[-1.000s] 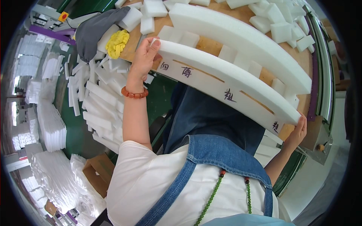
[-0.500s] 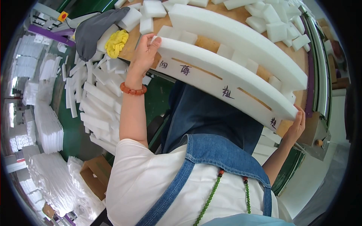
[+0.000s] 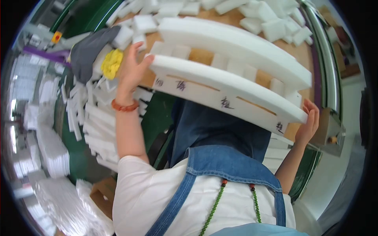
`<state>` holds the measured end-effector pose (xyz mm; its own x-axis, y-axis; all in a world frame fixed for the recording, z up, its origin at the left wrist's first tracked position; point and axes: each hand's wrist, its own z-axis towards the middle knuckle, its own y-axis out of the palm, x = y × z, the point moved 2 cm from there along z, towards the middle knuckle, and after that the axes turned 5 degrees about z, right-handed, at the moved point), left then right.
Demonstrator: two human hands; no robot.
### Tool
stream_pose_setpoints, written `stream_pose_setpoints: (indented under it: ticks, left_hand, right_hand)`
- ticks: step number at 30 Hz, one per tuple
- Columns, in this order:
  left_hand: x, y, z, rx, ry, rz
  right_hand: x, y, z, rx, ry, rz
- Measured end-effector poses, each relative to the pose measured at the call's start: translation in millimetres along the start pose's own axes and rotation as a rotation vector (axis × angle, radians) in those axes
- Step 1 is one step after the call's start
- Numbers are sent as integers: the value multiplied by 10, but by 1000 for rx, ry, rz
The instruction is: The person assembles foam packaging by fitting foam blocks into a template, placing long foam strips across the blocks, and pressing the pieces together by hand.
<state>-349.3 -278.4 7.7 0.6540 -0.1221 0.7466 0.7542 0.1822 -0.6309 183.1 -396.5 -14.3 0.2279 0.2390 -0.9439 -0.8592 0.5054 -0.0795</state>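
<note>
A long white foam piece with two slots and dark handwritten marks (image 3: 220,86) lies along the near edge of the wooden table (image 3: 201,56). Behind it, a second curved foam piece (image 3: 236,45) runs nearly parallel, with small foam blocks (image 3: 236,65) between the two. My left hand (image 3: 132,70) is at the left end of the marked piece, fingers apart, thumb beside the foam corner. At the right end is my right hand (image 3: 309,120), its fingers loosely curved beside the foam; whether it touches is unclear.
Loose foam blocks (image 3: 275,29) lie across the back of the table. A yellow cloth (image 3: 112,63) and a grey cloth (image 3: 88,53) are at its left. Foam strips (image 3: 100,128) are piled below left, near a cardboard box (image 3: 104,194). A metal box (image 3: 330,131) stands at the right.
My left hand has opened and come off the foam's left end. My right hand's fingers have loosened at the other end. The whole view has shifted slightly.
</note>
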Motion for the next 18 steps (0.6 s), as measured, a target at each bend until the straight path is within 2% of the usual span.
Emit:
stream_pose_setpoints:
  ticks: [2, 3, 7, 9, 10, 12, 13, 15, 18]
  left_hand:
    - [62, -81, 238, -45, 165, 12]
    - [126, -85, 340, -84, 75, -38]
    - [416, 13, 802, -223, 113, 125]
    - [455, 94, 963, -335, 140, 124]
    - [458, 131, 1038, -416, 130, 136]
    - [490, 157, 1173, -477, 196, 211]
    - [620, 177, 1191, -495, 242, 209]
    - [940, 178, 1261, -497, 102, 158]
    - [1695, 468, 1312, -450, 268, 141]
  right_hand:
    - [-135, -123, 218, 68, 45, 116]
    - [-201, -153, 325, 35, -10, 11]
    - [-283, -68, 706, -118, -99, -238]
    - [-333, 54, 772, -204, -10, -389]
    - [-283, 98, 803, -283, 57, -312]
    - [-380, 112, 851, -482, 65, -445]
    - [-455, 57, 892, -433, 66, -452]
    - [-690, -104, 967, -378, -233, -751]
    - [-1237, -604, 1265, -206, -213, -820]
